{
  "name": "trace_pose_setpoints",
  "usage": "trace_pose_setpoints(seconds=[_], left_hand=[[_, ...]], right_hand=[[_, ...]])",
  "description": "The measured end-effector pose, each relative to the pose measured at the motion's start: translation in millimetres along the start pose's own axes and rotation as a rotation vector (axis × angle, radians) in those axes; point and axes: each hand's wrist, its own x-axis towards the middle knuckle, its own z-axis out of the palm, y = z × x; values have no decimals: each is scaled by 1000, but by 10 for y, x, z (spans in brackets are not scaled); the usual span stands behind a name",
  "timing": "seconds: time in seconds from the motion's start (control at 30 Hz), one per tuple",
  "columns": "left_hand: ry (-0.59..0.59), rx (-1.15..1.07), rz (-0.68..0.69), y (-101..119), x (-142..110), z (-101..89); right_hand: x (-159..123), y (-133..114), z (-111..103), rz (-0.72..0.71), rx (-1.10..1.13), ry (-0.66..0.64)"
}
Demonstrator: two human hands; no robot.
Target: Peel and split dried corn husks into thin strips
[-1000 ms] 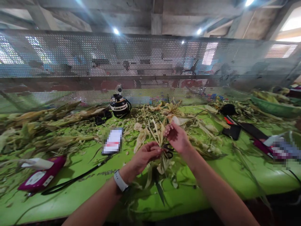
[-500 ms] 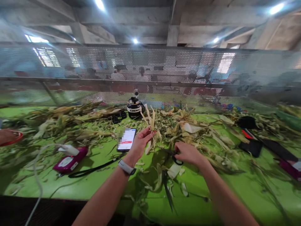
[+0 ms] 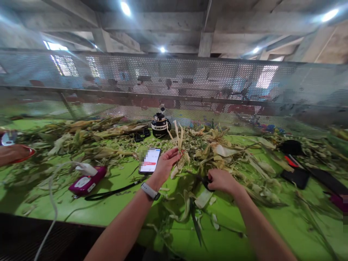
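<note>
Dried corn husk strips (image 3: 179, 139) stand upright, fanned out at the top, pinched in the fingertips of my left hand (image 3: 166, 164). Lower ends of this bunch hang below the fingers over the green table. To the right, my right hand (image 3: 221, 180) is closed round the dark handles of a pair of scissors (image 3: 206, 183). Their blades point left toward the bunch's lower end and are hard to make out against the shadow. Under the hands lie cut husk pieces (image 3: 203, 198) and a long green leaf strip (image 3: 195, 221).
Husk heaps (image 3: 217, 145) spread across the green table (image 3: 122, 212). A phone (image 3: 150, 161), a purple power bank (image 3: 88, 180) with a white cable, and a black bottle (image 3: 160, 125) stand around. At far left, another person's hand (image 3: 12, 155) holds red-handled scissors. A perforated metal screen (image 3: 187, 78) runs behind.
The view has turned slightly left, so everything sits further right. Both hands keep their holds on the husk strips and scissors. More of the other person's hand shows at the left.
</note>
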Motion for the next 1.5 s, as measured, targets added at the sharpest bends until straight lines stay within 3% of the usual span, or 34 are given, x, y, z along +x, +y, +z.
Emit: trace_pose_setpoints(seconds=[0.17, 0.33, 0.43, 0.57, 0.73, 0.9, 1.17, 1.37, 1.5], left_hand=[[107, 19, -18, 31, 6, -3], [185, 40, 5, 64, -8, -14], [198, 45, 22, 74, -25, 2], [179, 29, 32, 70, -31, 30], [153, 73, 102, 53, -28, 46], [135, 139, 175, 27, -40, 56], [87, 194, 275, -18, -33, 40], [78, 216, 269, 3, -77, 69], [63, 259, 280, -2, -92, 69]], right_hand=[[13, 144, -59, 3, 102, -13], [-30, 422, -210, -110, 551, -64], [-62, 493, -260, -165, 751, 0], [-36, 348, -213, -207, 782, 77], [95, 23, -20, -256, 858, 60], [171, -115, 101, -281, 1058, 4], [197, -170, 140, -280, 1085, 42], [185, -192, 133, -222, 886, 285], [155, -190, 131, -202, 598, 430]])
